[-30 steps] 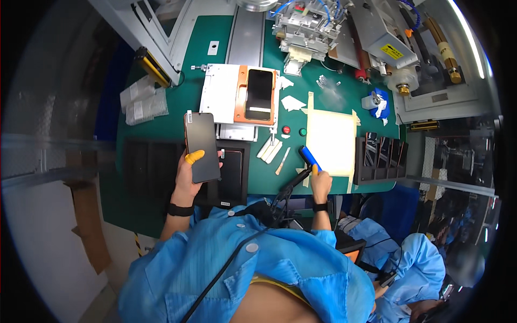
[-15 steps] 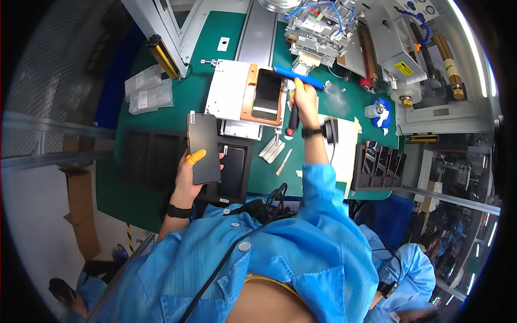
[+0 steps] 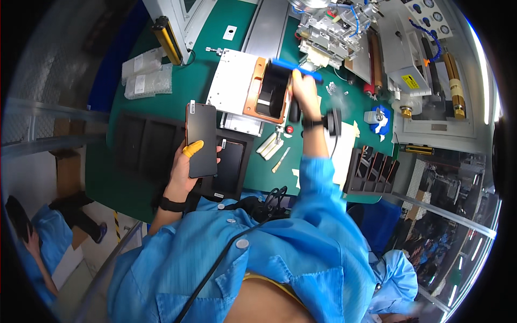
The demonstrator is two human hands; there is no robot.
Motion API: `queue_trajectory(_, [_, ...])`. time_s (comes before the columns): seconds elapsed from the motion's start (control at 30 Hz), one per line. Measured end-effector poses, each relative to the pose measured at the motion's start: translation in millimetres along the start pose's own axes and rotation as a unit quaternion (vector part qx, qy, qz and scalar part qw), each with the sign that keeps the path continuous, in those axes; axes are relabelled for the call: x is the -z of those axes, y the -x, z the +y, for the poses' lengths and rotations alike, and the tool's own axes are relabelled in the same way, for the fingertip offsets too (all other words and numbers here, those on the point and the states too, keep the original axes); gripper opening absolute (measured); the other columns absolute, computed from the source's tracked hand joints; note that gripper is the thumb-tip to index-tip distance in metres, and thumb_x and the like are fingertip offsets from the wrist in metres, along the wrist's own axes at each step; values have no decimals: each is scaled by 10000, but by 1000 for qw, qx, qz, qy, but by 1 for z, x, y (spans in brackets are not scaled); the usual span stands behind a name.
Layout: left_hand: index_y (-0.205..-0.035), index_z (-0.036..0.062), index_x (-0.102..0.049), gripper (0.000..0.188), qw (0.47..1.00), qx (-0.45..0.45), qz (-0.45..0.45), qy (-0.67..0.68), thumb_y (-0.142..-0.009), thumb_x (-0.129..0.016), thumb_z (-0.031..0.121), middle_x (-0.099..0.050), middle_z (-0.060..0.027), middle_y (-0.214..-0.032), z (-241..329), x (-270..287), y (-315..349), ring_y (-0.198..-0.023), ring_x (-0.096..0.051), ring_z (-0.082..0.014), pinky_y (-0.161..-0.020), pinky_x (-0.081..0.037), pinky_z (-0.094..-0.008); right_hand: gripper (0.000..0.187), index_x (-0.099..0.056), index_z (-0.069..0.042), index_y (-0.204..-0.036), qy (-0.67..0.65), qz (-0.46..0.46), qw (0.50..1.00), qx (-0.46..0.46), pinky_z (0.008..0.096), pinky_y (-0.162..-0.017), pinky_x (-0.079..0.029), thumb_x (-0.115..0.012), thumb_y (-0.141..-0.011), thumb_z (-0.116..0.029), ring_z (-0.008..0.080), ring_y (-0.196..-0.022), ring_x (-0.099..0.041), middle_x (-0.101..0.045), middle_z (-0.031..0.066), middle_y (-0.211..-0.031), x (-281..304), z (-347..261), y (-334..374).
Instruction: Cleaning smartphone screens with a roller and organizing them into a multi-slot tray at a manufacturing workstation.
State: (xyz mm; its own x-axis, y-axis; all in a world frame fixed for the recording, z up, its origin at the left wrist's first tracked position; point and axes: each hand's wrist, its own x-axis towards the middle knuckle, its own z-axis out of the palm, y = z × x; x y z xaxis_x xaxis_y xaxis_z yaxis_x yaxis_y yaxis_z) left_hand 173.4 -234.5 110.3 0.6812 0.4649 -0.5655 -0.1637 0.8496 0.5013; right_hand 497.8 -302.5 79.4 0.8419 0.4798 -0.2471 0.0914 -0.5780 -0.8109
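My left hand (image 3: 182, 166) grips a dark smartphone (image 3: 201, 137) upright, its thumb in a yellow finger cot pressing on the screen. A small white tab sticks out at the phone's top corner. My right hand (image 3: 306, 96) is closed on a blue roller (image 3: 297, 70) with a black handle (image 3: 294, 110). The blue bar lies across the far right edge of an orange-brown frame (image 3: 251, 102) on a white fixture plate (image 3: 231, 83). Inside the frame sits a dark, glossy phone-sized panel (image 3: 273, 91), partly covered by the roller and my hand.
Below the left hand, a black tray (image 3: 243, 175) holds another phone (image 3: 230, 166). Bubble-wrap packs (image 3: 148, 83) lie at the left. A metal machine head (image 3: 334, 35) stands beyond the fixture. A knife-like tool (image 3: 281, 160) and a black rack of phones (image 3: 371, 172) are to the right.
The whole view has shifted slightly. The blue roller has moved a little left over the framed panel, with my right hand still on it. My left hand keeps the phone in nearly the same pose.
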Motion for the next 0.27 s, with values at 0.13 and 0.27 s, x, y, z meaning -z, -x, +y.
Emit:
queue_trajectory(0.13, [-1127, 25, -438, 315, 1000, -4, -10, 5, -842, -498, 143, -536, -152, -987, -1, -4, 4, -893, -581, -292, -677, -522, -399, 456, -501, 37, -507, -30, -17, 999, -8, 310, -371, -418, -439, -830, -279, 188, -345, -499, -506, 113, -438, -15, -16, -1])
queue_trajectory(0.27, [-1136, 37, -438, 339, 1000, -2, -17, 21, -836, -521, 170, -532, -157, -1012, -4, 3, 4, -899, -580, -298, -676, -521, -396, 388, -533, 81, -942, 124, 129, 972, 154, 345, -743, -472, -494, -815, -283, 290, -739, -625, -595, 270, -793, -32, 35, 66])
